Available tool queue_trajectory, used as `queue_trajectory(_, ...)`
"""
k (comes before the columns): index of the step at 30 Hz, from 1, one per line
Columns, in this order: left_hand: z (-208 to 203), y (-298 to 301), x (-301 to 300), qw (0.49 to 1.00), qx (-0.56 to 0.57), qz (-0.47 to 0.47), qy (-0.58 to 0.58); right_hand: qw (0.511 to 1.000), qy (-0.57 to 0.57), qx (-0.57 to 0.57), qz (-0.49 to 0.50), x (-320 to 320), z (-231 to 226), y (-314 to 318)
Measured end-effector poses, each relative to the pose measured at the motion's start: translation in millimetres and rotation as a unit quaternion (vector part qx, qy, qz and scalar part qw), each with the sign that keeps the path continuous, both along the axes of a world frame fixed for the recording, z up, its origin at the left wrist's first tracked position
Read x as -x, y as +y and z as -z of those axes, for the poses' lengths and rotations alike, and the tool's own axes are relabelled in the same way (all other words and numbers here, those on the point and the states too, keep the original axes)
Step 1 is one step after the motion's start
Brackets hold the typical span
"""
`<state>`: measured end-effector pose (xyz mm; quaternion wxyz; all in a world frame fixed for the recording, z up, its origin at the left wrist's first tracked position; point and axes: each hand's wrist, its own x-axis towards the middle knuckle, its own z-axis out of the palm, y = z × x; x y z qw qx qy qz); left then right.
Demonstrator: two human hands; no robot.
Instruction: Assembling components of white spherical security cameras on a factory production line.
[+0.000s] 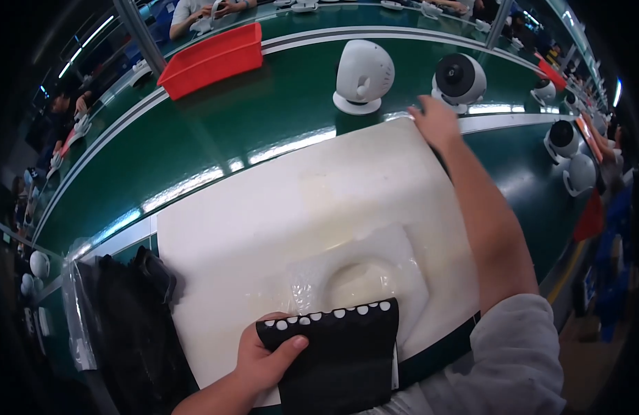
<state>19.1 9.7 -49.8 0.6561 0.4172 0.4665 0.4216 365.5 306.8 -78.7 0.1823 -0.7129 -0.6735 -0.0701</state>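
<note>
The left hand (262, 358) clamps a black sheet (339, 361) edged with white dots over the near part of a white board (243, 228), while the right hand (439, 126), well apart, extends parted fingers at its far corner, near a black-faced white device (460, 77) on the green bench (285, 97).

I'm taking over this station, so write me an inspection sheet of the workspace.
Surface: pale board with yellowish patches; green surface beyond it.
Things at hand: black sheet with white dots along its upper edge; white device with a round black face; glossy white pad with a round middle, on the board.
Clutter: black bundle and clear plastic at left.
Hands: left hand grips the sheet; right hand is near the device, contact unclear.
Cables: nothing seen.
Surroundings: red tray, second white device, co-workers.
</note>
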Motion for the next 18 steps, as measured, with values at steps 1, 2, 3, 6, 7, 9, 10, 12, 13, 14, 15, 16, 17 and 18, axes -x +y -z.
queue_trajectory(1, -0.6, 0.1, -1.3, 1.000, 0.000, 0.000, -0.015, 0.997, 0.015, 0.012, 0.069, -24.9, 1.8, 4.8)
queue_trajectory(2, -1.4, 1.0, -2.1, 1.000, -0.002, -0.002, -0.029, 0.990, 0.031, 0.022, 0.135, -37.2, 3.1, 8.5)
queue_trajectory(3, -1.1, 1.4, -0.8, 1.000, -0.004, -0.003, -0.024, 0.990, 0.036, 0.021, 0.134, -35.8, 2.8, 10.1)
queue_trajectory(6, -0.6, 1.0, 1.5, 1.000, 0.000, -0.003, 0.000, 0.990, 0.044, 0.049, 0.126, -40.6, -3.3, 13.9)
queue_trajectory(7, -1.6, 1.2, 0.7, 1.000, 0.006, -0.002, -0.014, 0.990, 0.044, 0.050, 0.126, -44.4, -3.2, 14.3)
queue_trajectory(9, -3.3, 0.9, 1.0, 1.000, 0.007, -0.003, -0.027, 0.990, 0.004, 0.069, 0.120, -45.1, -0.4, 17.8)
queue_trajectory(10, -3.6, 1.2, 1.6, 1.000, 0.013, -0.002, -0.029, 0.986, -0.008, 0.070, 0.149, -43.0, 1.3, 18.7)
queue_trajectory(12, -3.2, 1.4, 2.5, 0.999, 0.013, -0.005, -0.029, 0.979, 0.018, 0.049, 0.197, -41.3, 7.9, 16.1)
queue_trajectory(13, -1.9, 0.7, 2.8, 1.000, 0.013, 0.005, -0.024, 0.978, 0.008, 0.073, 0.197, -46.0, 5.5, 17.5)
queue_trajectory(14, -0.9, 1.5, 3.7, 1.000, 0.013, 0.015, -0.018, 0.976, -0.003, 0.097, 0.196, -50.9, 1.8, 20.4)
queue_trajectory(15, -0.9, 2.3, 4.7, 1.000, 0.016, 0.025, -0.006, 0.975, 0.007, 0.080, 0.206, -52.5, -3.2, 21.7)
queue_trajectory(16, 0.3, 1.9, 5.7, 1.000, 0.014, 0.022, -0.006, 0.979, 0.000, 0.040, 0.198, -52.8, -2.4, 20.2)
queue_trajectory(17, 2.1, 0.2, 6.7, 1.000, 0.002, 0.022, 0.009, 0.982, -0.007, 0.001, 0.191, -52.5, -0.3, 16.0)
queue_trajectory(18, 2.9, -2.0, 6.1, 0.999, -0.008, 0.025, 0.022, 0.976, -0.059, -0.125, 0.169, -52.5, 3.2, 10.2)
